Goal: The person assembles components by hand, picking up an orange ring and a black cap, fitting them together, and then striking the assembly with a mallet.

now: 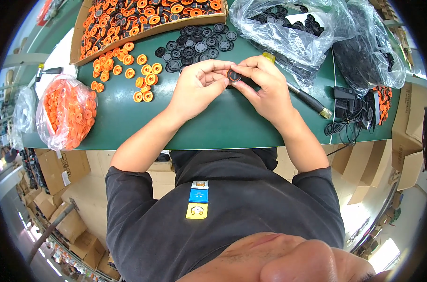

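Observation:
A small round black part is pinched between my two hands above the green table. My right hand grips it from the right with thumb and fingertips. From the other side, the thumb and fingers of my left hand close on its edge. Just beyond my hands lies a spread of flat black discs. To the left are loose orange wheel-shaped pieces. Whether an orange piece is inside the held part cannot be seen.
A cardboard box of orange-and-black pieces stands at the back left. A bag of orange pieces sits at left. Clear bags hold black parts at back right. A black-handled tool and a cabled black device lie right.

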Motion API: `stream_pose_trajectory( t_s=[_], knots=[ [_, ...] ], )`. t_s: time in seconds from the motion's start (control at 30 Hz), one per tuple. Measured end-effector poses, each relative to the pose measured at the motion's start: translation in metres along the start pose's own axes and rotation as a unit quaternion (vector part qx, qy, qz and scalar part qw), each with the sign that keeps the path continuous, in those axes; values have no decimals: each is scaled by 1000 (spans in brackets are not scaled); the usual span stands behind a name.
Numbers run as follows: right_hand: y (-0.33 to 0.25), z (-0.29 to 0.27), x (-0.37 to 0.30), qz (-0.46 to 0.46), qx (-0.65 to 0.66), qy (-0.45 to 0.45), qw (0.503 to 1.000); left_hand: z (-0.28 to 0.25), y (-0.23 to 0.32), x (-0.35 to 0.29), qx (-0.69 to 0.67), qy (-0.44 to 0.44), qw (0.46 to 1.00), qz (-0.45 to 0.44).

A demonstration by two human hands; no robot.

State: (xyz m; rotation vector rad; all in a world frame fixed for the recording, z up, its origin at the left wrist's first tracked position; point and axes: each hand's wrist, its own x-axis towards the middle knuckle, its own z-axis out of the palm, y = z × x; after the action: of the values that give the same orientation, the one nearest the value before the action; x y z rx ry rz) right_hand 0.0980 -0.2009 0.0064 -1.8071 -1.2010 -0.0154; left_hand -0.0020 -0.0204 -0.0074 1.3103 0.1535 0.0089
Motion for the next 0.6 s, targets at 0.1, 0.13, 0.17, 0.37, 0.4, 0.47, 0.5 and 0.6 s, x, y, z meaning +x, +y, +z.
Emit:
stream_pose_trajectory(
  t_s=[0.1, 0.13, 0.17, 0.37, 0.4, 0.47, 0.5, 0.6],
  knots=[
    [0, 1, -2, -8, -11, 7, 1000, 1, 0, -1, 1, 1, 1000, 4],
    [0, 0, -1, -4, -8, 5, 1000, 0, 0, -1, 1, 2, 1000, 5],
    [0, 0, -1, 0, -5, 3, 1000, 0, -1, -1, 1, 2, 1000, -1],
    [-1, -1, -1, 12, 2, -12, 1000, 0, 1, 1, -2, 4, 1000, -15],
    [-2, -2, -1, 15, 4, -11, 1000, 0, 0, 1, -8, 9, 1000, -21],
    [-2, -4, 0, 22, -3, -16, 1000, 1, 1, 2, -16, 9, 1000, -23],
    [-2, -3, -1, 24, -2, -13, 1000, 2, 2, 3, -26, 11, 999, -21],
    [-4, -1, -2, 32, 15, -11, 999, 7, 2, 6, 7, 36, 999, -27]
  ],
)
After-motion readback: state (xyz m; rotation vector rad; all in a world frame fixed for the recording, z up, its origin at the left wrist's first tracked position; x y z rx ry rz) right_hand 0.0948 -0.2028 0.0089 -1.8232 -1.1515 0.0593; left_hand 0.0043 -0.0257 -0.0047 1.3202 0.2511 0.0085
